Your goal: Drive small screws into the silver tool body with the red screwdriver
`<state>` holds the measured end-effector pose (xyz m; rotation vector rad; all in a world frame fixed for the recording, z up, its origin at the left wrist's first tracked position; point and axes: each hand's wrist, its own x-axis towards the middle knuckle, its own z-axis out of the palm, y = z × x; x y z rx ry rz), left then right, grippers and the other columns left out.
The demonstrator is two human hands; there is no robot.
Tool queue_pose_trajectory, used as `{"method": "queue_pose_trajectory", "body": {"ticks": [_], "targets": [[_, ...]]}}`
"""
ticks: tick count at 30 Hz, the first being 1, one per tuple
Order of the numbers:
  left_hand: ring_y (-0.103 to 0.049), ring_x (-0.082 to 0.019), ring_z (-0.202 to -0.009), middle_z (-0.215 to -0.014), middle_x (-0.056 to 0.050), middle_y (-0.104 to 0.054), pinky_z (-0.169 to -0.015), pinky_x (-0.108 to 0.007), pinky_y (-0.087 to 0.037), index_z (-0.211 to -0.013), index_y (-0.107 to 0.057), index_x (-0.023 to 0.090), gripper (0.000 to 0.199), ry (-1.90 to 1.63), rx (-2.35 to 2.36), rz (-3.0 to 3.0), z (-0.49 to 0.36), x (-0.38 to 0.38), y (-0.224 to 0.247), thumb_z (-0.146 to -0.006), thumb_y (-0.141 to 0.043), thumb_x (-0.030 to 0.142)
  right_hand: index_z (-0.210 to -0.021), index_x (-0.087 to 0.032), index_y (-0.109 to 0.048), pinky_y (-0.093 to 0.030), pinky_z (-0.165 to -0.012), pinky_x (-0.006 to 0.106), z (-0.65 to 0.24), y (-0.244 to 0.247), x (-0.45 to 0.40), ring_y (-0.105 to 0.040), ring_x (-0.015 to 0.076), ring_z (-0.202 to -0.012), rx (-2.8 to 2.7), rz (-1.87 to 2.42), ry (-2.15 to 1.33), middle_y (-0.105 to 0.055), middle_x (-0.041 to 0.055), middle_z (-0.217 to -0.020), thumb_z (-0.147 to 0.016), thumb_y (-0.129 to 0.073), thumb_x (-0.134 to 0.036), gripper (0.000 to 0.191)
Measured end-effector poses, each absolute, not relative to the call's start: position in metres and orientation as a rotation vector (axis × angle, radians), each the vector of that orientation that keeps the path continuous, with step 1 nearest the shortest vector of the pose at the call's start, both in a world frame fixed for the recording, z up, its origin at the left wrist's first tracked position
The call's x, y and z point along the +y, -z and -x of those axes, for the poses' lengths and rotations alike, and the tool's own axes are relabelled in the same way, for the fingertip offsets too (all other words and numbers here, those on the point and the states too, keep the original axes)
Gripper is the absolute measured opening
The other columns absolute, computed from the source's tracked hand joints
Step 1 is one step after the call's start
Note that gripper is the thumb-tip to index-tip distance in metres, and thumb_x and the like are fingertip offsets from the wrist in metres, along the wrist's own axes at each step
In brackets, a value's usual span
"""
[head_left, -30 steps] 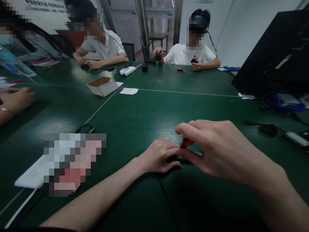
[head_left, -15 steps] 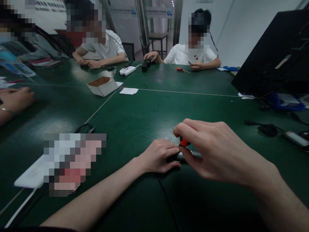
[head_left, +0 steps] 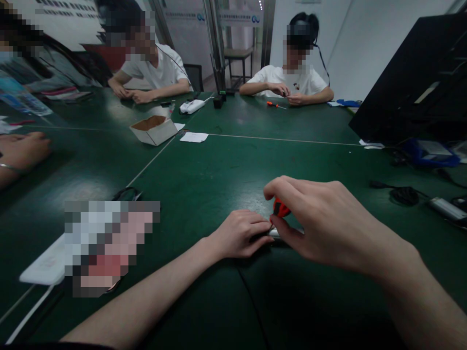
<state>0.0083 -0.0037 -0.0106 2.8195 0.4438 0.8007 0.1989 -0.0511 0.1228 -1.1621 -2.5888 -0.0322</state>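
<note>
My left hand [head_left: 242, 235] rests on the green table [head_left: 219, 180], its fingers closed around one end of a small silver and dark object [head_left: 286, 234]. Above that object, my right hand [head_left: 315, 221] grips the orange and black handle [head_left: 280, 208] of a small screwdriver between thumb and fingers. The screwdriver stands roughly upright, with its tip near my left fingertips. My hands partly hide the silver object, so its full shape does not show.
A white box [head_left: 155, 131] and paper [head_left: 194, 137] lie ahead. A power strip [head_left: 44, 262] is at left, a monitor [head_left: 412, 82] and cables [head_left: 404, 195] at right. Two people in white shirts sit opposite; another person's hand [head_left: 29, 148] rests at left.
My right fingers have shifted slightly up and show more of the screwdriver handle. The person opposite has drawn a hand back from the black object and brought both hands together.
</note>
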Motion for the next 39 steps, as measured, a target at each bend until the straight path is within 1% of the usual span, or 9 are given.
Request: {"method": "queue_pose_trajectory", "body": {"ticks": [7,12,15,19,23,28,33,37,39], "targets": [[-0.062,-0.018,-0.071,-0.079,-0.006,-0.067,-0.063,-0.028,-0.046,-0.09,-0.066,0.016,0.023,-0.761,0.511,-2.804,-0.0074,-0.0053,0.0116,-0.093,-0.05,0.032,-0.099,-0.022,-0.05,-0.022,-0.049,0.024,-0.2013,-0.1234,-0.047,-0.051,0.0138,-0.059,-2.582,1.286,0.217,-0.059,-0.0016,-0.078,-0.094,-0.05,-0.045,0.024],[-0.063,-0.018,-0.072,-0.08,-0.006,-0.068,-0.062,-0.027,-0.046,-0.091,-0.066,0.015,0.023,-0.74,0.482,-2.781,-0.0079,-0.0053,0.0086,-0.094,-0.049,0.031,-0.096,-0.021,-0.049,-0.024,-0.05,0.024,-0.2005,-0.1238,-0.0491,-0.053,0.0132,-0.063,-2.57,1.267,0.15,-0.06,-0.0015,-0.081,-0.089,-0.052,-0.027,0.009],[-0.063,-0.018,-0.071,-0.08,-0.006,-0.068,-0.06,-0.027,-0.045,-0.091,-0.065,0.015,0.025,-0.766,0.463,-2.787,-0.0085,-0.0047,0.0085,-0.095,-0.046,0.031,-0.102,-0.019,-0.049,-0.027,-0.052,0.025,-0.2003,-0.1254,-0.0514,-0.054,0.0135,-0.069,-2.568,1.243,0.058,-0.06,0.0006,-0.088,-0.083,-0.054,-0.02,0.02],[-0.062,-0.018,-0.069,-0.076,-0.005,-0.067,-0.06,-0.028,-0.045,-0.09,-0.065,0.015,0.026,-0.779,0.482,-2.8,-0.0082,-0.0047,0.0098,-0.095,-0.046,0.032,-0.097,-0.021,-0.051,-0.025,-0.051,0.025,-0.2001,-0.1258,-0.0501,-0.052,0.0142,-0.066,-2.582,1.262,0.138,-0.059,0.0003,-0.084,-0.088,-0.054,-0.031,0.014],[-0.062,-0.017,-0.067,-0.076,-0.005,-0.067,-0.06,-0.027,-0.044,-0.091,-0.066,0.016,0.024,-0.75,0.512,-2.812,-0.0076,-0.005,0.0106,-0.094,-0.049,0.033,-0.086,-0.022,-0.054,-0.019,-0.049,0.026,-0.201,-0.1236,-0.0472,-0.046,0.0129,-0.056,-2.559,1.297,0.29,-0.055,-0.0012,-0.071,-0.095,-0.046,-0.046,0.027],[-0.063,-0.018,-0.071,-0.079,-0.005,-0.068,-0.061,-0.028,-0.046,-0.095,-0.065,0.015,0.023,-0.77,0.473,-2.809,-0.0076,-0.0042,0.0107,-0.094,-0.048,0.031,-0.095,-0.022,-0.054,-0.027,-0.052,0.026,-0.2006,-0.1239,-0.0492,-0.054,0.0145,-0.069,-2.559,1.265,0.155,-0.061,-0.0008,-0.085,-0.092,-0.052,-0.029,0.008],[-0.062,-0.018,-0.07,-0.075,-0.006,-0.066,-0.061,-0.028,-0.046,-0.089,-0.065,0.015,0.024,-0.8,0.46,-2.791,-0.0081,-0.004,0.0108,-0.094,-0.047,0.03,-0.107,-0.021,-0.05,-0.033,-0.057,0.024,-0.1999,-0.1277,-0.0533,-0.055,0.0124,-0.075,-2.572,1.17,-0.16,-0.061,-0.0005,-0.095,-0.088,-0.054,-0.02,0.02],[-0.063,-0.018,-0.073,-0.078,-0.006,-0.066,-0.064,-0.028,-0.048,-0.093,-0.065,0.015,0.025,-0.764,0.508,-2.754,-0.0084,-0.0047,0.0121,-0.094,-0.047,0.032,-0.101,-0.022,-0.051,-0.03,-0.054,0.024,-0.2007,-0.1271,-0.056,-0.052,0.0123,-0.068,-2.591,1.205,-0.023,-0.06,-0.0008,-0.086,-0.091,-0.056,-0.028,0.013],[-0.063,-0.019,-0.074,-0.081,-0.006,-0.067,-0.064,-0.028,-0.048,-0.099,-0.065,0.016,0.024,-0.753,0.519,-2.745,-0.0083,-0.005,0.0127,-0.093,-0.048,0.032,-0.095,-0.022,-0.051,-0.025,-0.05,0.024,-0.2006,-0.1258,-0.0564,-0.05,0.0124,-0.062,-2.564,1.256,0.138,-0.058,-0.0012,-0.078,-0.091,-0.058,-0.037,0.017]]}}
